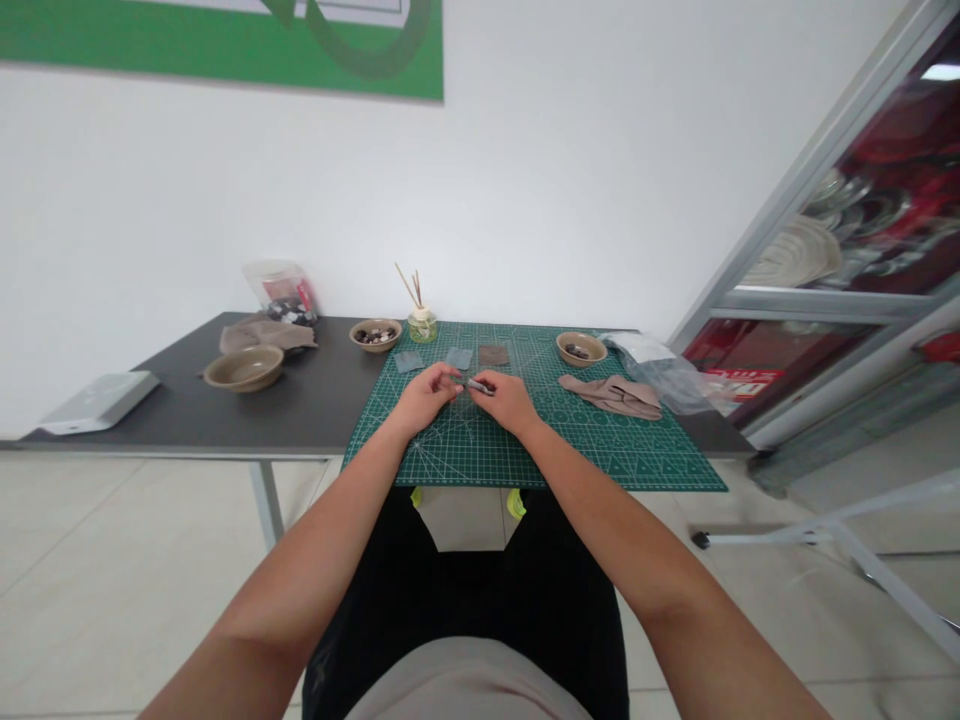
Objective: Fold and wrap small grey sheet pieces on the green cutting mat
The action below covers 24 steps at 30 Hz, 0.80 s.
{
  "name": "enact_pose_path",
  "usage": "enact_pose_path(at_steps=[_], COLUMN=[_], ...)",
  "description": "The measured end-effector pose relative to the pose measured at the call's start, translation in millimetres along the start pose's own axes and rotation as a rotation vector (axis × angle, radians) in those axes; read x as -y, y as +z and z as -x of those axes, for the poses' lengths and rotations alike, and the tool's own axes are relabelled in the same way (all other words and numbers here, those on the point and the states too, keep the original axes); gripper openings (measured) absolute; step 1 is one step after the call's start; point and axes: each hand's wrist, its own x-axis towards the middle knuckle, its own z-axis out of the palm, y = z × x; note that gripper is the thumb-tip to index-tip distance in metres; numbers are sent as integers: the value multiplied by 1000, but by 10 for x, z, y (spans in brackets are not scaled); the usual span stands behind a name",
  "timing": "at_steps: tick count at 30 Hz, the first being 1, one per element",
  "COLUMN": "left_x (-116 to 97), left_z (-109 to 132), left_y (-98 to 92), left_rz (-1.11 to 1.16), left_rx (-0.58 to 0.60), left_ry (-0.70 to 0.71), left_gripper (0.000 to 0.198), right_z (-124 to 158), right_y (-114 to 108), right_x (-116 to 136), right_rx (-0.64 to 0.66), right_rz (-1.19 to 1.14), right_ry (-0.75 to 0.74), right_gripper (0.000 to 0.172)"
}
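Above the green cutting mat (600,455), both my hands meet near its middle. My right hand (508,398) is closed around a small flat grey piece (481,387), which pokes out toward the left; its kind is too small to tell. My left hand (429,395) has its fingers curled, thumb and fingertips together beside that piece. Whether something tiny sits in the left fingertips I cannot make out. Just beyond the hands lie two grey-blue squares (459,357), (409,361) and one brown square (493,355), flat on the mat.
Bowls of small dark pieces stand at the back left (376,335) and right (582,349). Between them is a reed diffuser (422,325). A brown cloth (613,395) and plastic bag (664,375) lie right. Another bowl (244,369) and a white device (100,402) are left.
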Motion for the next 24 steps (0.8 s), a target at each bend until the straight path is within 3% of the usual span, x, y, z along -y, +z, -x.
enact_pose_path(at_steps=[3, 7, 12, 24], left_x=[9, -58, -117, -80], left_z=[-9, 10, 24, 26], left_y=[-2, -6, 2, -18], left_rz=[-28, -74, -80, -60], left_rx=[-26, -6, -23, 1], left_ry=[-38, -108, -114, -119], left_gripper=[37, 30, 23, 27], right_z=[-36, -54, -11, 50], right_y=[-20, -16, 41, 77], right_x=[7, 59, 84, 73], right_rx=[51, 111, 89, 69], right_rz=[2, -32, -99, 6], right_ry=[28, 112, 175, 89], right_gripper=[16, 14, 13, 19])
